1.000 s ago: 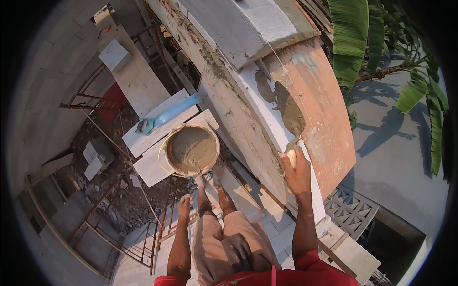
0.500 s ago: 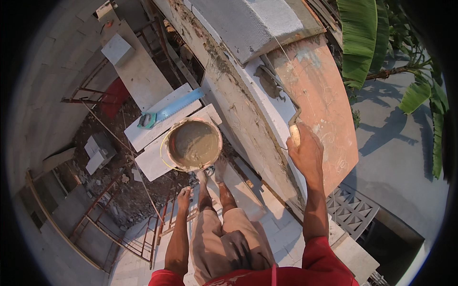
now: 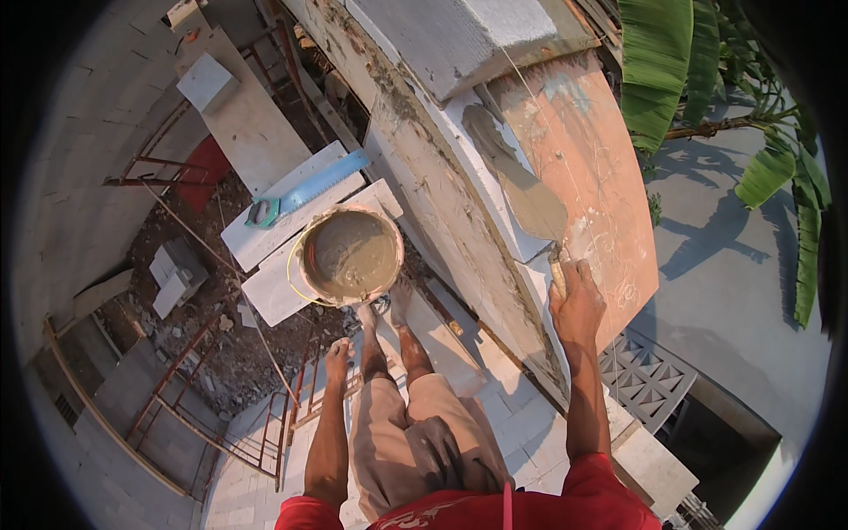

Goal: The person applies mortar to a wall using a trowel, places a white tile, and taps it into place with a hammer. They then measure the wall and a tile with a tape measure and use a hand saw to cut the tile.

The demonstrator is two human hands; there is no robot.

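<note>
My right hand (image 3: 579, 305) is closed round the wooden handle of a trowel (image 3: 557, 272). Its blade lies over the top of the white block wall, grey with mortar, so its outline blends with the wet layer. A strip of mortar (image 3: 492, 146) runs along the wall top from the blade toward the large block (image 3: 459, 44). My left hand (image 3: 337, 360) hangs beside my legs, fingers curled, with nothing seen in it. In front of my feet stands a bucket (image 3: 352, 256) of wet mortar with a yellow handle.
A blue handsaw (image 3: 309, 190) with a green grip lies on white blocks beyond the bucket. A taut string (image 3: 552, 141) runs along the wall beside an orange-pink surface (image 3: 609, 203). Red metal scaffold frames (image 3: 208, 433) stand at left over rubble. Banana leaves (image 3: 654, 71) hang at right.
My right hand has shifted slightly right and nearer me, bringing the trowel down the wall top. The mortar patch is now a longer strip. My left hand stays low, still curled.
</note>
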